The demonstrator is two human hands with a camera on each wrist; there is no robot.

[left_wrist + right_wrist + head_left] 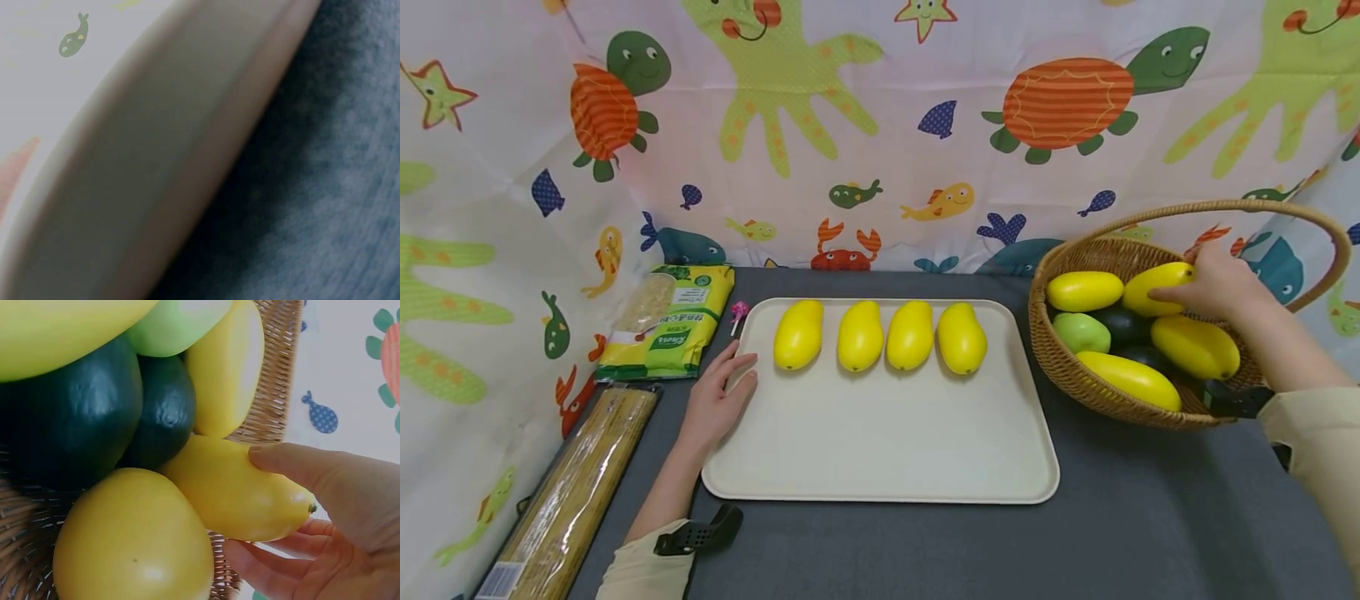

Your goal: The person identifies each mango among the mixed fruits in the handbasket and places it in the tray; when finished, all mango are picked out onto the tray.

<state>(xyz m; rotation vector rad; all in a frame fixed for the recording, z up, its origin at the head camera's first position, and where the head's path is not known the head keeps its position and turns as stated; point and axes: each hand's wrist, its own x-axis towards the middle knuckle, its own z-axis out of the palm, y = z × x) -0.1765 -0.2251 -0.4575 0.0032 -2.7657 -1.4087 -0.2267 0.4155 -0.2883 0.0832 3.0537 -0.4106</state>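
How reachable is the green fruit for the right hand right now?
Not directly, it seems: the right hand grips a yellow fruit. If freed, probably yes; the green fruit shows uncovered from above in the basket.

Four mangoes (910, 336) on tray (880, 442); basket (1066, 377) (fruit (1150, 285) inside) right; packets (668, 325) left.

Head: high, forward-down; right wrist: close, shares basket (278, 381) with head; left wrist: near, blurred edge (125, 156).
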